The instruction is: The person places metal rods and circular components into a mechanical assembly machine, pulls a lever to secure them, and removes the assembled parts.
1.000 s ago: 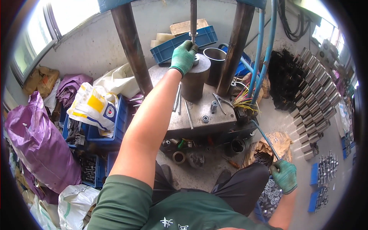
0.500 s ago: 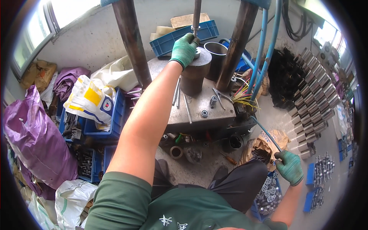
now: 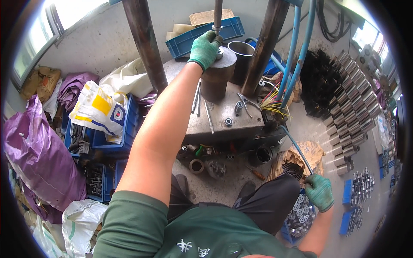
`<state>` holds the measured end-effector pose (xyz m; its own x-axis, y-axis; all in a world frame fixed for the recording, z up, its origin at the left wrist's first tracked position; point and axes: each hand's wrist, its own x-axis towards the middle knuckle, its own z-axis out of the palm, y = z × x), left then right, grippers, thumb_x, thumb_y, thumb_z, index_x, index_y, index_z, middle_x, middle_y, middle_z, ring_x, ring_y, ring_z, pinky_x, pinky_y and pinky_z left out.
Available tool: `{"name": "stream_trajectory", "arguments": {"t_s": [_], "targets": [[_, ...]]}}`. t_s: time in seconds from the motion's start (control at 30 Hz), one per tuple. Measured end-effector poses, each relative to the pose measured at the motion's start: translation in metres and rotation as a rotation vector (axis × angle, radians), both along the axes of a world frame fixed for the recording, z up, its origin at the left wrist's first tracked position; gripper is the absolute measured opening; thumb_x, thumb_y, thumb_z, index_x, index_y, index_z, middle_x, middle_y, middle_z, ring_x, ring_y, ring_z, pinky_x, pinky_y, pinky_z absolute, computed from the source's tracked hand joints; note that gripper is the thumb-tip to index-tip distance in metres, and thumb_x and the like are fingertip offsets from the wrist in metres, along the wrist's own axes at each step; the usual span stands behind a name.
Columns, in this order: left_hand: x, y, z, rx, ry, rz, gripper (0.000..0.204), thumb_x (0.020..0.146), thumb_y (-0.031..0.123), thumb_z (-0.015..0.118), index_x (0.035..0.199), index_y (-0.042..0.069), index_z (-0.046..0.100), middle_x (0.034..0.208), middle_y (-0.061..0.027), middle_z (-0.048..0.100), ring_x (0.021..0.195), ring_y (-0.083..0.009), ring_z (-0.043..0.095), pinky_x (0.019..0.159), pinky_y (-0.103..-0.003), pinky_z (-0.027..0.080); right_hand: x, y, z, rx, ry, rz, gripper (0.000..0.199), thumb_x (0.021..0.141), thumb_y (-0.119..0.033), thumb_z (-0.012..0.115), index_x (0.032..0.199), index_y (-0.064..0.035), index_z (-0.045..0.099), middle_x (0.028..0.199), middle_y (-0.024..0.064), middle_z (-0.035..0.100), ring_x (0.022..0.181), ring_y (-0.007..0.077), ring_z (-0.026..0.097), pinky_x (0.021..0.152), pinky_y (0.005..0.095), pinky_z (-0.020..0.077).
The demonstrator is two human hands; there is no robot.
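- Head view: the left hand (image 3: 204, 49) was held up at the far middle, just under the tall rod (image 3: 218, 13). Its fingers were bent in beside a thin metal piece (image 3: 217, 32); whether it was pinched tight could not be told.
- The right hand (image 3: 318, 193), near and to the right, was curled around the end of the long bar (image 3: 298, 149).
- The metal ring (image 3: 220, 53) was set on top of the big round block (image 3: 218, 84), just to the right of the left hand and below the rod.
- It looked as if the thin piece was being lined up.
- For the next move, it seemed, fingers would need to be tucked clear of the rod.
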<state>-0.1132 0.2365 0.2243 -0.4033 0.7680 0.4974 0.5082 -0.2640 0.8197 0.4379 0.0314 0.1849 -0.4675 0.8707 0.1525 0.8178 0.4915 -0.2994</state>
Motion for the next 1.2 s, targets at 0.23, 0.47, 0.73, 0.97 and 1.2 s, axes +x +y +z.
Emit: {"name": "stream_trajectory", "arguments": {"t_s": [0.23,0.47,0.73,0.97,1.2], "targets": [[0.006,-0.007,0.005,-0.026,-0.017,-0.001,0.024,0.108,0.024,0.067,0.118,0.003,0.073,0.093,-0.0055,0.074,0.082,-0.0143,0.065,0.079,-0.03,0.054,0.0,-0.002,0.003,-0.033,-0.007,-0.014,0.012,0.082,-0.006,0.068,0.089,-0.0013,0.078,0.087,0.0214,0.075,0.078,0.0395,0.074,0.075,0.0449,0.0601],[0.005,-0.004,0.002,-0.021,-0.059,-0.026,0.024,0.108,0.023,0.068,0.119,0.003,0.073,0.094,-0.0053,0.075,0.084,-0.0134,0.066,0.081,-0.03,0.055,-0.002,0.009,0.012,0.015,0.004,-0.015,0.018,0.082,-0.006,0.068,0.095,-0.0028,0.08,0.089,0.02,0.076,0.082,0.0385,0.075,0.077,0.045,0.06],[0.005,-0.006,0.001,-0.022,-0.102,-0.062,0.022,0.107,0.021,0.068,0.118,0.003,0.074,0.091,-0.0022,0.072,0.082,-0.0107,0.063,0.08,-0.029,0.054,-0.037,0.152,0.077,0.573,0.292,-0.024,0.034,0.103,-0.005,0.063,0.137,-0.0028,0.068,0.127,0.0146,0.075,0.109,0.0263,0.072,0.095,0.0406,0.058],[-0.006,0.003,-0.002,0.016,-0.091,-0.096,0.023,0.106,0.018,0.069,0.122,0.003,0.074,0.096,-0.0052,0.074,0.081,-0.0125,0.067,0.078,-0.03,0.058,-0.04,0.223,0.101,0.483,0.376,-0.16,0.048,0.105,-0.01,0.067,0.151,-0.0022,0.06,0.129,0.0073,0.074,0.096,0.0083,0.067,0.087,0.0264,0.0582],[0.002,-0.006,0.002,-0.046,-0.097,-0.087,0.027,0.106,0.023,0.072,0.126,0.005,0.075,0.101,-0.002,0.076,0.088,-0.0101,0.067,0.084,-0.027,0.056,0.026,0.135,0.066,0.247,0.007,-0.019,0.046,0.094,-0.009,0.066,0.14,-0.0018,0.066,0.127,0.0167,0.075,0.098,0.0218,0.073,0.089,0.0346,0.0593]]}}
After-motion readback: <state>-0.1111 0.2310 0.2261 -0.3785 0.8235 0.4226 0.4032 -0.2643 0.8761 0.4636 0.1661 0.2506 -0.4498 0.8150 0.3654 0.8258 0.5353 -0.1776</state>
